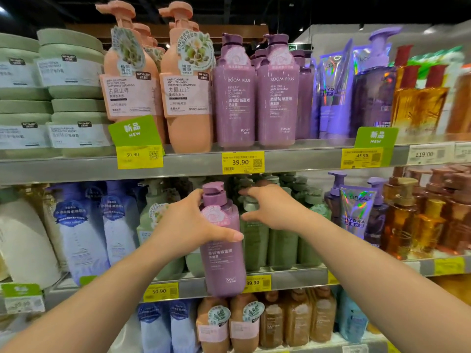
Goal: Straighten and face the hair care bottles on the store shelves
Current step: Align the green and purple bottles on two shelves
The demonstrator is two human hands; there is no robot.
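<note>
Shelving of grey metal (193, 164) fills the view, stocked in rows with hair care products. At about seven o'clock the person's left hand (188, 225) comes up from the lower left and wraps round the shoulder of a tall mauve plastic pump bottle (224, 253), thumb across its front and fingers curled behind. The bottle is at the centre of the view, at the front edge of the middle shelf, its base overlapping a yellow price tag (257, 282). Its long axis stands upright, tipped slightly to eleven o'clock; the label faces out toward the viewer, and the pump spout seems to point to three o'clock. Just to its right, at about three o'clock, the right hand (272, 210) hovers with fingers spread and loose, gripping nothing, in front of sage green pump bottles (280, 245). Matching mauve bottles stand on the shelf above. The step in hand appears to be placing or squaring this bottle; next it likely needs setting level, flush with the shelf edge.
</note>
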